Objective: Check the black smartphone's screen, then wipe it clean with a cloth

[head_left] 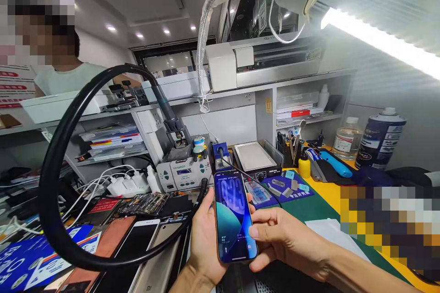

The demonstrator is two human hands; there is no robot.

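A smartphone [234, 219] with its lock screen lit, showing a large clock, is held upright above the front of the bench. My left hand [204, 238] cradles it from behind and along its left side, fingers mostly hidden by the phone. My right hand [277, 233] grips the phone's lower right edge, thumb resting at the screen's side and other fingers curled by the edge. Left of my hands lie a white-framed phone [132, 249] and a gold phone [160, 256].
A black hose [51, 165] loops across the left from the soldering station [184, 171]. Circuit boards [144, 203] and white chargers [129, 183] lie behind the phones. At right stand a yellow bottle [304, 166], a clear bottle [348, 137] and a spray can [380, 139]. A person [65, 73] stands beyond the shelf.
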